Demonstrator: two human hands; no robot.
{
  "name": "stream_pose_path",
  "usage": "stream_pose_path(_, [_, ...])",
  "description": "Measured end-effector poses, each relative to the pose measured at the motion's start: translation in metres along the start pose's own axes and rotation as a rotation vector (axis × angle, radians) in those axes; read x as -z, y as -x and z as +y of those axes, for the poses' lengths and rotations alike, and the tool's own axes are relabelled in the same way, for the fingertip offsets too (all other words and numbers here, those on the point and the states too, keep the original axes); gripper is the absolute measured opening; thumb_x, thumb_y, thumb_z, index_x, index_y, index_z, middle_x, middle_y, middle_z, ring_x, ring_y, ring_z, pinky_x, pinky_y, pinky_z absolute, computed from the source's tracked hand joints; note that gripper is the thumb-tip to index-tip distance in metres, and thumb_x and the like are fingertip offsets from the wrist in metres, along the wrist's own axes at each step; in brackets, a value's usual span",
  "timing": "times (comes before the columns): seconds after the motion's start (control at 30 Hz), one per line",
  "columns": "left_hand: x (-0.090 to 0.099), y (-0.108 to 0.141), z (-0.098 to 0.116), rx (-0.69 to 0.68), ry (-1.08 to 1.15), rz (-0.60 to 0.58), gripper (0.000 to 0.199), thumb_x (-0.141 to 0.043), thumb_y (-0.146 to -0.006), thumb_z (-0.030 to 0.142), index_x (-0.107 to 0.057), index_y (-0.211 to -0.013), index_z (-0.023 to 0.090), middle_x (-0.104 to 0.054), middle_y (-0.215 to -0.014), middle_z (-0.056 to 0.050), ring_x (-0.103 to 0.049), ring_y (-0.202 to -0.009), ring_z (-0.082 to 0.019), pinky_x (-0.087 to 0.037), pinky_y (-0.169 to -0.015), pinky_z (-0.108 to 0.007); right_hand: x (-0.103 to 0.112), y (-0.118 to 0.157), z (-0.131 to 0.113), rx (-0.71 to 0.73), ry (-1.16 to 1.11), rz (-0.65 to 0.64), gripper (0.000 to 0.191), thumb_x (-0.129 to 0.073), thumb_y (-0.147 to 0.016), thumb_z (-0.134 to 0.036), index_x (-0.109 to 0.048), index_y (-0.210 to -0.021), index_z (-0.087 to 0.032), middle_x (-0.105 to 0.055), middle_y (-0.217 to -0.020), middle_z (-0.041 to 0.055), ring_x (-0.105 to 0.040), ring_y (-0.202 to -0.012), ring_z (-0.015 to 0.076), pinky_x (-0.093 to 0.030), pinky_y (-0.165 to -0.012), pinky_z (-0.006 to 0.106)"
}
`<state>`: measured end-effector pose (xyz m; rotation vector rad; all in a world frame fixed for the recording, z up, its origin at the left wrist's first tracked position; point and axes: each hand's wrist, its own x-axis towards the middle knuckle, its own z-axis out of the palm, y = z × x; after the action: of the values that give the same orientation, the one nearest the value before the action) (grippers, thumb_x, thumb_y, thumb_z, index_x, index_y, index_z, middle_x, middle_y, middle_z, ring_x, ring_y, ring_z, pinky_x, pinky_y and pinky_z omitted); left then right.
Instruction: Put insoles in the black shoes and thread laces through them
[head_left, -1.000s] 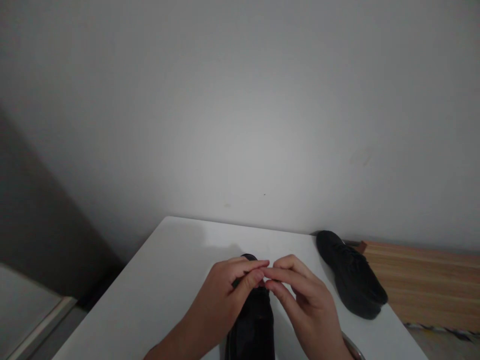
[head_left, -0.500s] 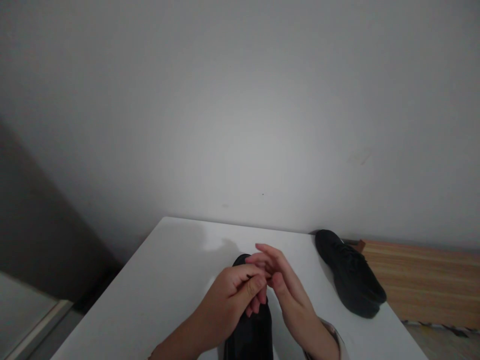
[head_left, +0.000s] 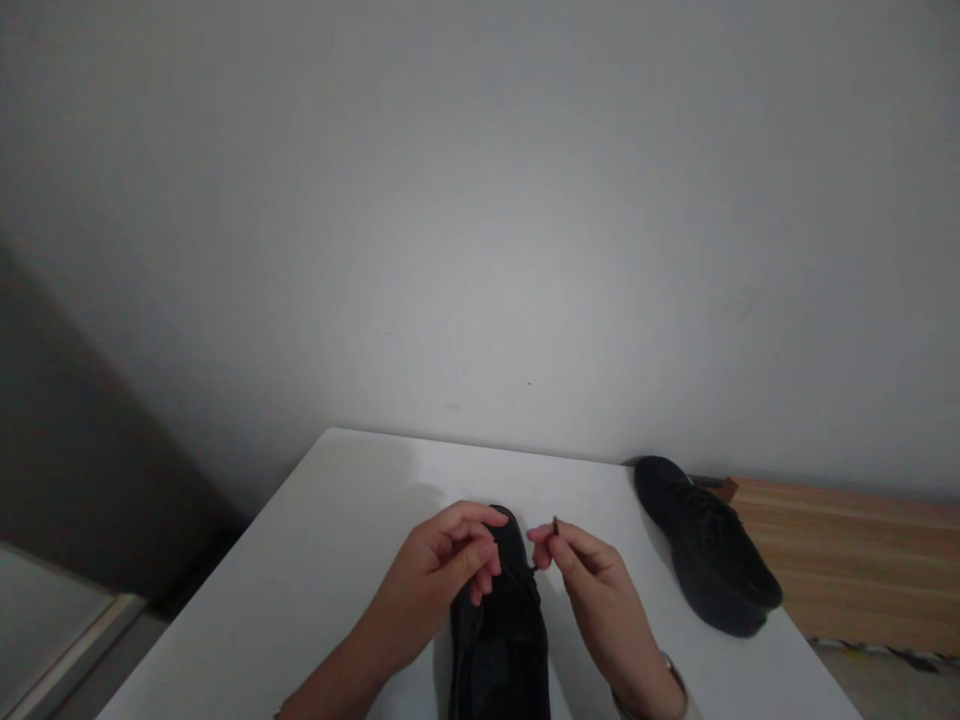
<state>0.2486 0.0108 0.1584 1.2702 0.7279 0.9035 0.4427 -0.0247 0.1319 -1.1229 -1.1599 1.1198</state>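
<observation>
A black shoe (head_left: 511,640) lies on the white table (head_left: 330,520), its toe pointing to the wall and its opening nearest me. Over the shoe's left side is my left hand (head_left: 448,565), fingers curled and pinched on something I cannot make out. To the right of the shoe's toe, my right hand (head_left: 589,580) pinches a thin dark lace (head_left: 556,524) between thumb and forefinger. A stretch of lace runs from the shoe's lacing towards my right fingers.
A second black shoe (head_left: 705,545) lies at the table's right edge. Beyond it is a wood-grained board (head_left: 847,560). A grey wall (head_left: 480,250) rises behind the table.
My hands, which were together over the shoe, have moved apart, left and right. More of the shoe shows between them, and a lace end shows in my right fingers.
</observation>
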Motion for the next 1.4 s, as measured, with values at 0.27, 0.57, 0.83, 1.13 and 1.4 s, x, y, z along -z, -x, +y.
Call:
stream_pose_path(0.27, [0.026, 0.012, -0.011, 0.079, -0.227, 0.03, 0.026, -0.069, -0.08, 0.04, -0.071, -0.087, 0.016, -0.046, -0.064, 0.006, -0.042, -0.06, -0.012, -0.033, -0.057, -0.024, 0.018, 0.012, 0.015, -0.087, -0.171, 0.1, 0.039, -0.072, -0.083, -0.057, -0.075, -0.097, -0.021, -0.053, -0.064, -0.0023, -0.047, -0.069, 0.0163, -0.037, -0.07, 0.03])
stream_pose_path(0.57, [0.015, 0.011, -0.036, 0.153, -0.708, 0.162, 0.02, -0.06, -0.082, 0.031, -0.075, -0.089, 0.019, -0.045, -0.057, 0.006, -0.046, -0.056, -0.015, -0.033, -0.059, -0.027, 0.014, 0.017, 0.042, -0.203, 0.126, 0.043, 0.046, -0.075, -0.075, -0.063, -0.067, -0.081, -0.017, -0.05, -0.062, -0.0039, -0.039, -0.054, 0.0107, -0.028, -0.049, 0.024])
stream_pose_path(0.83, [0.012, 0.013, -0.03, 0.194, -0.789, 0.111, 0.017, -0.057, -0.082, 0.026, -0.07, -0.075, 0.019, -0.055, -0.059, 0.003, -0.052, -0.059, -0.016, -0.033, -0.059, -0.026, 0.011, 0.019, 0.035, -0.237, 0.286, -0.009, 0.047, -0.068, -0.079, -0.063, -0.065, -0.083, -0.016, -0.052, -0.061, -0.0026, -0.048, -0.054, 0.014, -0.04, -0.05, 0.026])
stream_pose_path(1.13, [0.01, 0.012, -0.041, 0.159, -0.696, 0.083, 0.007, -0.053, -0.078, 0.02, -0.055, -0.071, 0.02, -0.047, -0.058, 0.006, -0.045, -0.056, -0.014, -0.03, -0.056, -0.025, 0.002, 0.021, 0.027, -0.144, 0.316, 0.022, 0.041, -0.059, -0.087, -0.059, -0.056, -0.079, -0.019, -0.05, -0.068, -0.0017, -0.048, -0.063, 0.016, -0.04, -0.058, 0.028])
stream_pose_path(1.4, [0.011, 0.015, -0.05, 0.099, -0.559, 0.129, 0.008, -0.054, -0.084, 0.026, -0.052, -0.078, 0.021, -0.043, -0.061, 0.008, -0.044, -0.057, -0.014, -0.034, -0.057, -0.024, 0.009, 0.025, 0.035, -0.128, 0.256, 0.031, 0.037, -0.062, -0.088, -0.058, -0.056, -0.087, -0.021, -0.051, -0.07, -0.0032, -0.049, -0.061, 0.0149, -0.042, -0.054, 0.026])
